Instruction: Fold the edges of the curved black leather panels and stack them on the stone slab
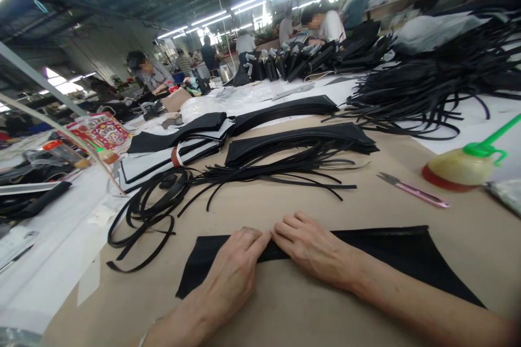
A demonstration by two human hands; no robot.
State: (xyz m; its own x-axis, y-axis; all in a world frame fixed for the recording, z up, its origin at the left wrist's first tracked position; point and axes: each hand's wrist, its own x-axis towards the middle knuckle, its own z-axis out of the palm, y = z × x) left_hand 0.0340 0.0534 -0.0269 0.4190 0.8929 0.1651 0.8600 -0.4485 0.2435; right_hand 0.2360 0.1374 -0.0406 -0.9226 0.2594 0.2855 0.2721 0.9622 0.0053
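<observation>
A black flat panel (399, 252), perhaps leather or fabric, lies across the tan work surface in front of me, its far edge showing a narrow fold on the right. My left hand (232, 265) presses on its left part, fingers curled over the far edge. Close beside it, my right hand (311, 249) has its fingers bent together on the same edge, and the two hands nearly touch at the fingertips. Both hands are closed on the panel's edge; my palms and part of the panel's middle are hidden beneath them.
Beyond my hands lie loose black strips (260, 171), a coiled black strap (158, 211) and a stack of black panels (301, 141). To the right are pink-handled snips (415, 190) and a squeeze bottle (459, 168) with a green spout. Several people work farther back.
</observation>
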